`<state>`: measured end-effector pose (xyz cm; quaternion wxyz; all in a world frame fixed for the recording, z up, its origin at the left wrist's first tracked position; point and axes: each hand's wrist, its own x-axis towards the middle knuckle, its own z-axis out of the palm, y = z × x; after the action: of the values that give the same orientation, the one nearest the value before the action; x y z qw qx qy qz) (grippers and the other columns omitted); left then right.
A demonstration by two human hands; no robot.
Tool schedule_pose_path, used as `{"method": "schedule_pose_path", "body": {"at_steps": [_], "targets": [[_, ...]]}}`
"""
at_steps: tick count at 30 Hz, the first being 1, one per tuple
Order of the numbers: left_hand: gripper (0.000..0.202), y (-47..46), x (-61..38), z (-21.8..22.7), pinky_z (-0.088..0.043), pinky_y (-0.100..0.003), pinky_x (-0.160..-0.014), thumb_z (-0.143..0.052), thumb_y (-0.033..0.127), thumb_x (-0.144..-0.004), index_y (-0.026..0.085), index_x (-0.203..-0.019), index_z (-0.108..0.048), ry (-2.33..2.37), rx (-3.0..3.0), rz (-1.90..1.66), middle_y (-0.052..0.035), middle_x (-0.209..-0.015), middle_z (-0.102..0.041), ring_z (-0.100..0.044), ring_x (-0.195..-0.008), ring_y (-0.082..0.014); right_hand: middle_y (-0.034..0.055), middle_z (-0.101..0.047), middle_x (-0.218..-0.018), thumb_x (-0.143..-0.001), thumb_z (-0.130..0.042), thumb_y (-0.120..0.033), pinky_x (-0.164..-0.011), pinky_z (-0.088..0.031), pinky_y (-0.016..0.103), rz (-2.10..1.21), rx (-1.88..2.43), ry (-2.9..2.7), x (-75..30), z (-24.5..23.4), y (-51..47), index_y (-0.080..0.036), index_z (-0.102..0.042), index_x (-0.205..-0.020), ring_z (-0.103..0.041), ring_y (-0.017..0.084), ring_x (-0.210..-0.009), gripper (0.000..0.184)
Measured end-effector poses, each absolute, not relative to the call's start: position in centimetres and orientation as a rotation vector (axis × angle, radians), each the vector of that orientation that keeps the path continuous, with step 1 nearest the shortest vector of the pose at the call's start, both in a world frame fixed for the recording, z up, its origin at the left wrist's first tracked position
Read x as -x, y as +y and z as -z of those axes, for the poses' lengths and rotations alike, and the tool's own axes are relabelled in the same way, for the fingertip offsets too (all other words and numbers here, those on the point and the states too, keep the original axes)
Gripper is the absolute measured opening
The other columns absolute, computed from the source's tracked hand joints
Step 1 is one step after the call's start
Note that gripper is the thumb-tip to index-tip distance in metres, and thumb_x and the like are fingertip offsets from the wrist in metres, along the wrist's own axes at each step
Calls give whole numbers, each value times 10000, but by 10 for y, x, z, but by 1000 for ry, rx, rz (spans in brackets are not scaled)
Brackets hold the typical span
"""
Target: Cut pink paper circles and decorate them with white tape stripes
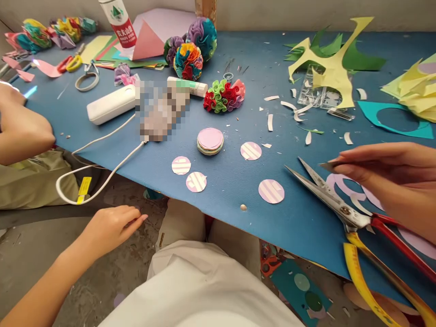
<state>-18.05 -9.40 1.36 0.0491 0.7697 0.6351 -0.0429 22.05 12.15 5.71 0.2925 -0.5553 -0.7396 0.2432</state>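
Note:
My left hand [111,227] hangs below the blue table's [225,181] near edge, over the floor, fingers loosely curled and pinched together; whether anything is in them I cannot make out. My right hand [388,175] reaches in from the right above the table, fingers pressed flat on a thin grey-pink scrap of paper [327,165]. Just under it lie open scissors [340,204] with red and yellow handles, untouched. Pink paper circles [271,190] with white stripes lie scattered nearby, and a stack of paper circles [210,141] sits mid-table.
Another person's arm [23,129] rests at the left edge. A white power bank [111,104] with cable, glue sticks [187,86], paper flower balls [189,59], coloured paper sheets, yellow and green offcuts [330,59] and a second pair of scissors [70,63] crowd the far table.

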Motion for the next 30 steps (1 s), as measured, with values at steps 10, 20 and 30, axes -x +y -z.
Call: {"method": "schedule_pose_path", "body": {"at_steps": [10,20,30], "targets": [[236,-18,117,-45,-529,-310,-843,-490,184,-933,181,-1134,-613,1681,-2493,-685,-90,-1049,-706,-658,-949,-188,11,-736,-776,-782,-645,-459,-645,-575,383,-1028,1193,-2168,-164,-46,114,-286,-676,-823,-677,204,-663,181],[264,54,105,-69,-380,-251,-556,-714,444,-720,206,-760,-606,1803,-2142,22,-12,-831,-648,-609,-744,-190,39,-729,-984,-827,-574,-346,-779,-553,394,-840,1142,-2333,-156,-47,111,-267,-641,-908,-685,235,-872,132],[238,37,108,-60,-456,-242,-609,-646,441,-811,210,-850,-691,1594,-1762,-597,-1,-781,-700,-576,-683,-134,150,-624,-1206,-784,-594,-563,-883,-537,481,-383,1824,-2355,-285,-49,48,-311,-574,-1074,-607,355,-1122,385]]}}
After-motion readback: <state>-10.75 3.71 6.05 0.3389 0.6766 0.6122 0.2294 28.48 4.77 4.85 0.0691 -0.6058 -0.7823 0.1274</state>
